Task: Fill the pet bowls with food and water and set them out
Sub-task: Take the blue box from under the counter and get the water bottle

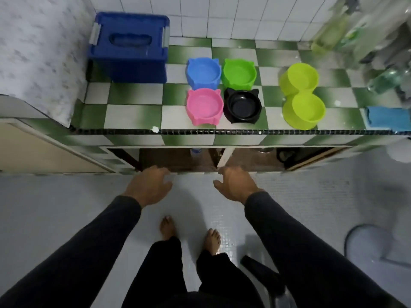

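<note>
On the green-and-white checkered counter (133, 112) stand cat-eared bowls in a square: a blue bowl (203, 73), a green bowl (239, 73), a pink bowl (204, 106) and a black bowl (242, 106). All look empty. To their right sits a lime double bowl (302, 94), also empty. A closed blue lidded bin (129, 47) stands at the back left. My left hand (149, 185) and my right hand (235, 185) hover in front of the counter, below its edge, fingers loosely spread, holding nothing.
A blue cloth (388, 117) lies at the counter's right end. Bottles (329, 32) and blurred clutter crowd the back right corner. A patterned white appliance (37, 56) fills the left. Open shelves run under the counter. A blue-rimmed basin (367, 243) sits on the white floor at right.
</note>
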### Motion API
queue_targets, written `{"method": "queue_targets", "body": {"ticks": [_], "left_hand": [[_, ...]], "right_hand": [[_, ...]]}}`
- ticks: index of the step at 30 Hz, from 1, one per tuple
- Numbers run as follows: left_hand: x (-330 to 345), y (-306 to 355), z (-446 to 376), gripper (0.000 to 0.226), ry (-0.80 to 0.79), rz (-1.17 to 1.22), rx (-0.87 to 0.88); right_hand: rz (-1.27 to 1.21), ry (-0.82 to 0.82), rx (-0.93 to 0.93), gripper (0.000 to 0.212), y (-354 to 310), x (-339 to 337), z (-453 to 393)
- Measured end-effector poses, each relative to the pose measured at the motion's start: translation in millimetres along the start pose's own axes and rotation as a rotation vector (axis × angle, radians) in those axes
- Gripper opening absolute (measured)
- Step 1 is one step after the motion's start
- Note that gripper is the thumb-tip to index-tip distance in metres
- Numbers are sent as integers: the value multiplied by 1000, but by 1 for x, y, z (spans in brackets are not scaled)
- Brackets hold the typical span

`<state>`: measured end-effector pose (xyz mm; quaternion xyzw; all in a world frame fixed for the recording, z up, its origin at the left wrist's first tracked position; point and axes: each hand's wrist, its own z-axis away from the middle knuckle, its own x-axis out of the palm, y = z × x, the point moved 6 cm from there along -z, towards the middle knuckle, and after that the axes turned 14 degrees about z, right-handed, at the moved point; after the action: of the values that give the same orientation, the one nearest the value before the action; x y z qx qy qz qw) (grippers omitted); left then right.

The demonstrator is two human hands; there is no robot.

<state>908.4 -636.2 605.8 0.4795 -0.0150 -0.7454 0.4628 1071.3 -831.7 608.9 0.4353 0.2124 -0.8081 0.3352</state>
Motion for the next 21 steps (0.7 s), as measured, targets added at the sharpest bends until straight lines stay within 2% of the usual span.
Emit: {"method": "queue_targets", "body": {"ticks": [10, 21], "left_hand": [[110, -35, -36, 51, -160, 14, -87], [216, -114, -186, 54, -192, 40, -86]], "right_hand": [[-52, -193, -33, 53, 26, 112, -25], [-130, -237, -14, 61, 34, 246, -174]]}}
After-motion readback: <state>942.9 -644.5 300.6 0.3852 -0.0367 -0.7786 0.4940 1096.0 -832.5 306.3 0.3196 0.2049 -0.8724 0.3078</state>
